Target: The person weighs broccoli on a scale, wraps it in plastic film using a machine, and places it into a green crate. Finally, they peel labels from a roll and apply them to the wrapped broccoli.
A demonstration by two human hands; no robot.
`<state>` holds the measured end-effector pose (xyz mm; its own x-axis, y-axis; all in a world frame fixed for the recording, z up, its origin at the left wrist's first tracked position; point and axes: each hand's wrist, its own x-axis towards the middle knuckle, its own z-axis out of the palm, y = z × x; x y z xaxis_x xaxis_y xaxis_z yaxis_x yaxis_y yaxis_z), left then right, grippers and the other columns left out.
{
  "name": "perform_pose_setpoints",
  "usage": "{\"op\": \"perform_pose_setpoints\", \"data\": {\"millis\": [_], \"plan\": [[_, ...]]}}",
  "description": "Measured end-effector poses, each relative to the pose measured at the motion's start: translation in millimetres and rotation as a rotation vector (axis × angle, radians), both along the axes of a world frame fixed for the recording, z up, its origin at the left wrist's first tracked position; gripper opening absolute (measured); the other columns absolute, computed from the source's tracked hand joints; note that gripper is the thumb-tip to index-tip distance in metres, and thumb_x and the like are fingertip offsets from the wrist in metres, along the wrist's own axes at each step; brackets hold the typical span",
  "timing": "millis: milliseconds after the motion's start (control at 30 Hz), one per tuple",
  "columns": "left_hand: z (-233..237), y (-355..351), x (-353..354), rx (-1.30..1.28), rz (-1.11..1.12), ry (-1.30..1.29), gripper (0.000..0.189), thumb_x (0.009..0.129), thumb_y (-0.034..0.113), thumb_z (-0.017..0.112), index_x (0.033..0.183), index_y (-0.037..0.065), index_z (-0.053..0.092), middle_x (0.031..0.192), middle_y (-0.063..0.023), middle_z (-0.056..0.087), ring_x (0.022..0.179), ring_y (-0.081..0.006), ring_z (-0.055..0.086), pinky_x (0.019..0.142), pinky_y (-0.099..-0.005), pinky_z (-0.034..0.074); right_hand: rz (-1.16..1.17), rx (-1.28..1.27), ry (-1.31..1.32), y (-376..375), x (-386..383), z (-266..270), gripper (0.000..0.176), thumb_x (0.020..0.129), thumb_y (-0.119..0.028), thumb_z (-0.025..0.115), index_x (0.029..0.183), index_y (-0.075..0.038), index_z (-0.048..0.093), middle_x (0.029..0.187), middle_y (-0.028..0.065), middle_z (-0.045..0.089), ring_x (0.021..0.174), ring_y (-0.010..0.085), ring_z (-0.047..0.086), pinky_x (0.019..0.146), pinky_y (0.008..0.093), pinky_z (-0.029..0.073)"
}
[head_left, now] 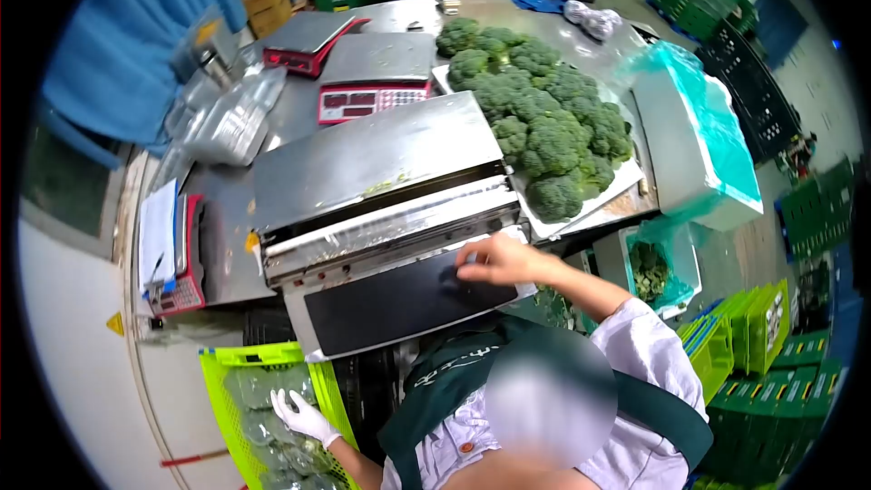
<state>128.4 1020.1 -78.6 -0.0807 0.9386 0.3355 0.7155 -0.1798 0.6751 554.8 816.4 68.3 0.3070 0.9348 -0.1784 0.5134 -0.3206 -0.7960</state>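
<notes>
My right hand (pixel 497 260), bare, hangs over the right end of the black plate (pixel 390 304) on a film-wrapping machine (pixel 386 159). Its fingers are loosely bent and apart, with nothing between them. At the lower left, my left hand (pixel 304 418) wears a white glove. It rests over clear plastic-wrapped packs (pixel 263 426) in a lime-green crate (pixel 295 354), fingers spread and grasping nothing. Heads of broccoli (pixel 553 118) are piled on a white tray (pixel 617 183) to the right of the machine.
Two red-and-grey scales (pixel 376 100) (pixel 308 36) stand behind the machine. Clear plastic trays (pixel 231 118) and a clipboard (pixel 159 236) lie to the left. On the right are a white foam box (pixel 676 141) with green film and a lower box of broccoli pieces (pixel 649 268). Crates (pixel 762 327) are stacked beyond.
</notes>
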Motion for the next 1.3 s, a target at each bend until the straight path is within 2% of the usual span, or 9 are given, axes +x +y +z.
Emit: {"op": "perform_pose_setpoints", "data": {"millis": [133,233,333,467,767,900,1033,1167,1300], "plan": [[37.9,9.4,53.9,0.019,-0.156,-0.12,0.02,0.087,0.007,0.055,0.103,-0.005,0.06,0.122,-0.015,0.054,0.111,-0.0281,0.052,0.094,-0.0366,0.042,-0.405,-0.017,-0.56,-25.1,78.2,9.3,0.037,0.071,-0.033,0.074,0.099,-0.012,0.063,0.083,0.0089,0.065,0.082,0.0244,0.062,0.071,0.0386,0.051],[61.1,9.8,82.8,0.043,-0.207,-0.05,0.02,0.087,0.005,0.054,0.103,-0.005,0.06,0.122,-0.015,0.054,0.11,-0.0279,0.052,0.093,-0.0364,0.042,-0.44,-0.058,-0.97,-45.8,135.5,-5.4,0.076,0.059,-0.032,0.082,0.123,-0.013,0.046,0.126,0.0186,0.044,0.114,0.0396,0.043,0.087,0.0481,0.044],[72.1,8.7,106.4,0.068,-0.282,-0.053,0.018,0.086,0.004,0.055,0.102,-0.005,0.06,0.12,-0.0147,0.055,0.11,-0.0274,0.053,0.093,-0.0359,0.042,-0.464,-0.305,-1.043,-52.2,168.3,-27.5,0.098,0.052,-0.032,0.084,0.135,-0.018,0.033,0.135,0.0203,0.032,0.128,0.0435,0.027,0.092,0.0615,0.034],[82.2,2.2,132.9,0.068,-0.33,-0.085,0.017,0.085,0.003,0.055,0.1,-0.005,0.06,0.119,-0.0143,0.056,0.109,-0.0273,0.053,0.093,-0.036,0.041,-0.394,-0.227,-1.117,-59.6,189.0,-47.5,0.096,0.051,-0.028,0.083,0.133,-0.017,0.035,0.132,0.018,0.036,0.126,0.0403,0.031,0.094,0.0585,0.035],[118.4,-0.8,156.6,0.156,-0.344,-0.046,0.015,0.084,-0.001,0.056,0.098,-0.004,0.06,0.116,-0.0152,0.058,0.106,-0.0277,0.055,0.093,-0.0361,0.041,-0.733,0.131,-0.659,-91.8,223.6,6.3,0.07,0.055,-0.025,0.07,0.118,-0.004,0.048,0.108,0.0186,0.057,0.102,0.0295,0.055,0.084,0.039,0.049],[124.9,-2.4,169.6,0.19,-0.389,-0.049,0.015,0.084,-0.001,0.056,0.098,-0.004,0.061,0.115,-0.0154,0.058,0.104,-0.0276,0.055,0.092,-0.0356,0.042,-0.829,0.534,0.018,-90.5,240.6,21.6,0.065,0.064,-0.021,0.066,0.121,0.004,0.049,0.098,0.0136,0.061,0.087,0.0229,0.06,0.076,0.0337,0.05],[124.3,-18.7,195.2,0.14,-0.478,-0.154,0.014,0.084,-0.002,0.056,0.097,-0.003,0.061,0.112,-0.0145,0.059,0.104,-0.0259,0.056,0.092,-0.0342,0.042,-0.775,0.572,0.495,-55.3,244.3,22.2,0.053,0.07,-0.025,0.067,0.114,0.0,0.053,0.096,0.0069,0.061,0.084,0.014,0.059,0.064,0.0284,0.05],[102.7,-45.7,220.2,0.028,-0.628,-0.175,0.012,0.082,-0.002,0.057,0.093,-0.001,0.062,0.1,-0.0128,0.064,0.093,-0.0244,0.061,0.084,-0.0325,0.047,-0.76,0.42,0.343,6.1,249.5,27.2,0.065,0.069,-0.028,0.07,0.125,-0.004,0.049,0.092,0.005,0.061,0.081,0.013,0.058,0.06,0.028,0.046],[73.2,-70.5,239.2,-0.016,-0.797,-0.137,0.013,0.08,0.0,0.06,0.093,-0.001,0.062,0.099,-0.0137,0.064,0.088,-0.0276,0.063,0.079,-0.0339,0.05,-0.69,0.351,-0.003,97.3,276.3,19.6,0.076,0.06,-0.037,0.074,0.123,0.0,0.051,0.108,0.0165,0.062,0.099,0.0239,0.059,0.085,0.0343,0.047]]}}
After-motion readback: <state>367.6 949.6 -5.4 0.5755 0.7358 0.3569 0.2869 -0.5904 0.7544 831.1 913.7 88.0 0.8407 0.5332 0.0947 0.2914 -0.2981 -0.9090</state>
